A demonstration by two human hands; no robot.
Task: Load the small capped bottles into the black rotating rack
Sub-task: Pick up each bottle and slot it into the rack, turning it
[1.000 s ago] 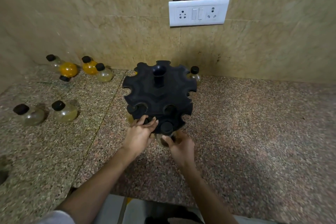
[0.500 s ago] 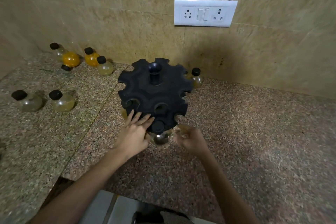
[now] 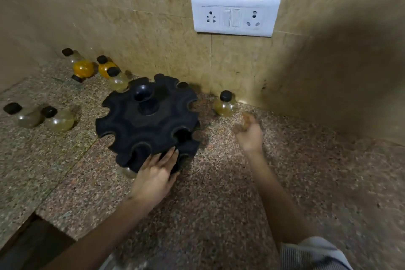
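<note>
The black rotating rack (image 3: 140,125), with notches around its rim, stands on the granite counter (image 3: 241,193). My left hand (image 3: 156,173) lies flat against its near edge with the fingers spread. A bottle (image 3: 128,172) hangs under the rim just left of that hand, mostly hidden. My right hand (image 3: 248,130) hovers empty to the right of the rack, fingers loosely apart and blurred, a short way from a black-capped bottle (image 3: 225,105) by the wall. Two pale bottles (image 3: 58,117) (image 3: 23,114) lie at the far left.
Several more capped bottles, two of them orange (image 3: 83,69) (image 3: 105,67), cluster by the back wall left of the rack. A white switch and socket plate (image 3: 235,16) is on the tiled wall. The counter's front edge drops off at the lower left.
My right hand has let go of the bottle at the rack's front slot and moved right and away toward the wall. The left hand stays on the rim. The view has shifted.
</note>
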